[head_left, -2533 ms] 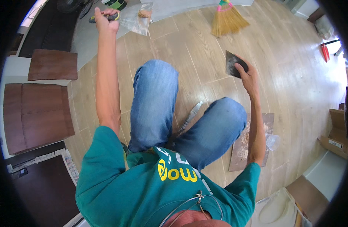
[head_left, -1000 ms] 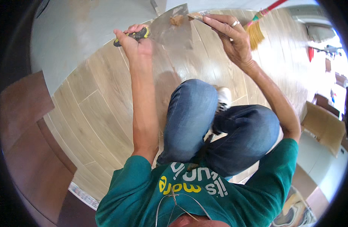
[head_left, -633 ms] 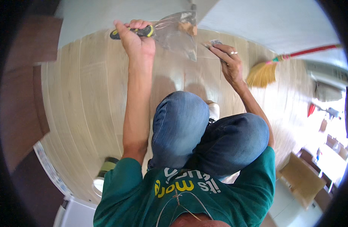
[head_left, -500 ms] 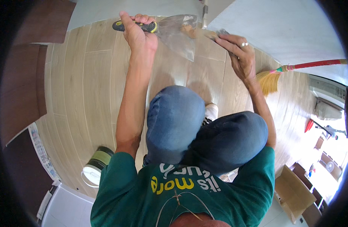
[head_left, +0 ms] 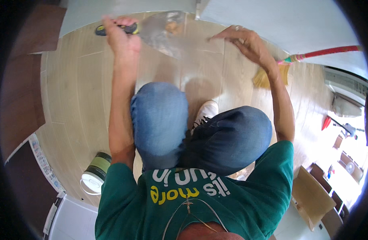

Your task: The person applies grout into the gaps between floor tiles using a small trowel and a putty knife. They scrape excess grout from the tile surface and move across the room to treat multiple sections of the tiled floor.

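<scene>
At the far left, my left hand (head_left: pixel 122 38) is closed round the black-and-yellow handle of a wide putty knife (head_left: pixel 162 34). The fan-shaped metal blade points right and carries a tan smear near its far corner. Both hand and blade are blurred by motion. To the right of the blade, my right hand (head_left: pixel 246 42) is raised with its fingers drawn together, pointing left, and a ring on one finger. Whatever lies between those fingertips is too blurred to make out. The right hand and the blade are apart.
A straw broom (head_left: pixel 272 76) with a red handle leans near the wall on the right. On the wood-look tile floor (head_left: pixel 78 92) stands a green-and-black bucket (head_left: pixel 96 172) with a white lid. A cardboard box (head_left: pixel 312 196) sits at lower right. Brown panels (head_left: pixel 24 92) line the left.
The view has shifted, and both hands now appear farther left. My right fingers have turned to point left; the small greyish piece seen in them before cannot be made out now.
</scene>
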### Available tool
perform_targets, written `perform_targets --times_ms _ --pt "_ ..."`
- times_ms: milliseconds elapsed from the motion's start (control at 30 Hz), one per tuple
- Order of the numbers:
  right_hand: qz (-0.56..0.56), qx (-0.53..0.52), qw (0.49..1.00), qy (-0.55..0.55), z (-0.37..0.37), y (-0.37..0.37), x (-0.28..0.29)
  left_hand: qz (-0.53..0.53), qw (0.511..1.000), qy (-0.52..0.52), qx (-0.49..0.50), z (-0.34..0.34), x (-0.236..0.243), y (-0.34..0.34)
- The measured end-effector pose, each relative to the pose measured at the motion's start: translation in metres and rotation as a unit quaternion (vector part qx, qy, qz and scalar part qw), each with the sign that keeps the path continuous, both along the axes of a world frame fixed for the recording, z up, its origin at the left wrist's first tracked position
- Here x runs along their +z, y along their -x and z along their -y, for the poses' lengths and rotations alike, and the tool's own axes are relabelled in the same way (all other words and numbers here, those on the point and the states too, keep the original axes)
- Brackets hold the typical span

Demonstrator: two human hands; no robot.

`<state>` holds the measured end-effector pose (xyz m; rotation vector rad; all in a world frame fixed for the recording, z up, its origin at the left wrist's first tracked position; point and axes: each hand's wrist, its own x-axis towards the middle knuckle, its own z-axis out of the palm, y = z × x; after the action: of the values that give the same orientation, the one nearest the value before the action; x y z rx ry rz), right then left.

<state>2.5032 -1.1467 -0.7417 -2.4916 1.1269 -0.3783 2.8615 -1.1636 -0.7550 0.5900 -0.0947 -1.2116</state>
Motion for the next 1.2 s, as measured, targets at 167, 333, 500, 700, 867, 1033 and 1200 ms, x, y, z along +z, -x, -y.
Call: perform_targets --times_ms 167,333,500,700,867,1033,1200 --pt "-0.056 -0.201 0.978 -0.023 0.043 0.094 -0.09 0.023 0.999 0.009 -0.028 0.006 -0.004 -0.004" --pt "-0.134 -0.245 0.957 0.077 0.082 0.148 -0.241 0.02 0.999 -0.002 -0.041 0.004 -0.019 -0.014" --pt "-0.168 -0.266 0.944 0.103 0.095 0.114 -0.264 0.054 0.998 -0.018 -0.027 -0.003 -0.017 -0.04" --pt "-0.259 -0.206 0.929 0.166 0.081 0.112 -0.26 0.095 0.994 -0.047 -0.005 -0.002 -0.006 -0.033" --pt "-0.252 -0.188 0.948 0.053 0.07 0.117 -0.234 0.056 0.998 -0.015 -0.036 -0.006 -0.01 -0.048" --pt "-0.292 -0.22 0.928 0.07 0.09 0.134 -0.244 0.052 0.997 0.009 -0.06 -0.006 -0.006 -0.043" --pt "-0.209 -0.143 0.961 0.11 0.063 0.112 -0.23 0.063 0.998 -0.012 -0.016 -0.016 0.007 -0.05"
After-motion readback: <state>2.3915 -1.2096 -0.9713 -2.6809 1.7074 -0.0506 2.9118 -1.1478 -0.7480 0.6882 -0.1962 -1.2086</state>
